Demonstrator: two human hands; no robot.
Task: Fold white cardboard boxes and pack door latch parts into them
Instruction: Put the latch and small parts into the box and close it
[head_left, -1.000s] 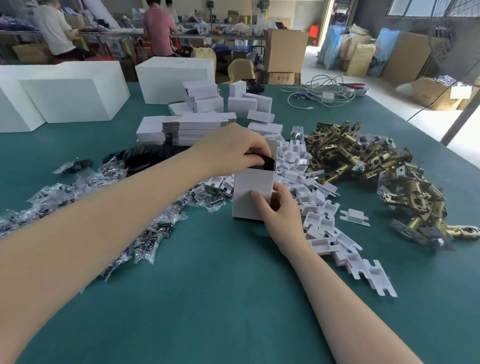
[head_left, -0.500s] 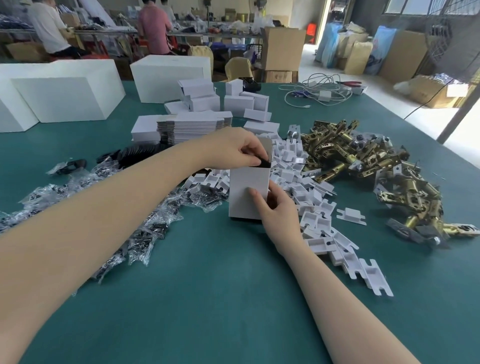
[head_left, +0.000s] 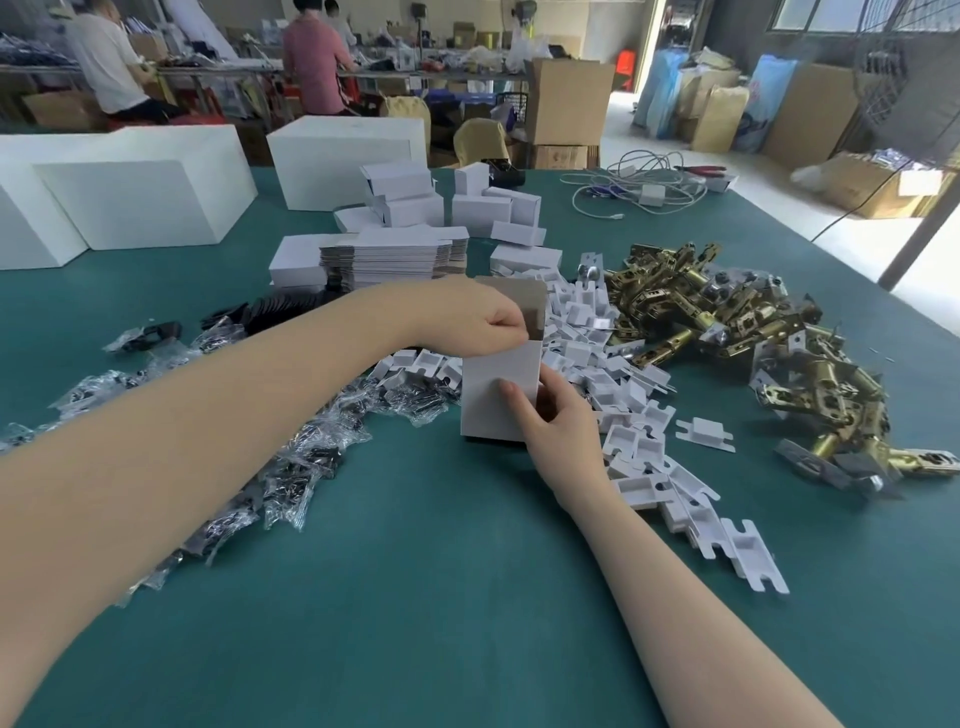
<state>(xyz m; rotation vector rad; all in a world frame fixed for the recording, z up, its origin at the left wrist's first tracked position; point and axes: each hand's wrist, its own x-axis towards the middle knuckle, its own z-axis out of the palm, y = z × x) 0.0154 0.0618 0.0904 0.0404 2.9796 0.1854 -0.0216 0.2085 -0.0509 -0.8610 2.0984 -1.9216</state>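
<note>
We see the black part gone from view since before; left hand (head_left: 470, 317) fingers curled at the white box's (head_left: 498, 395) open top, right hand (head_left: 553, 421) gripping its side.

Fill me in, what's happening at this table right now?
A person is packing a small white box that stands upright on the green table. The right hand steadies its front and side, while the left hand works at the open top, fingers curled at the opening beside the raised flap. Brass latch parts, white plastic inserts and bagged screws lie around.
</note>
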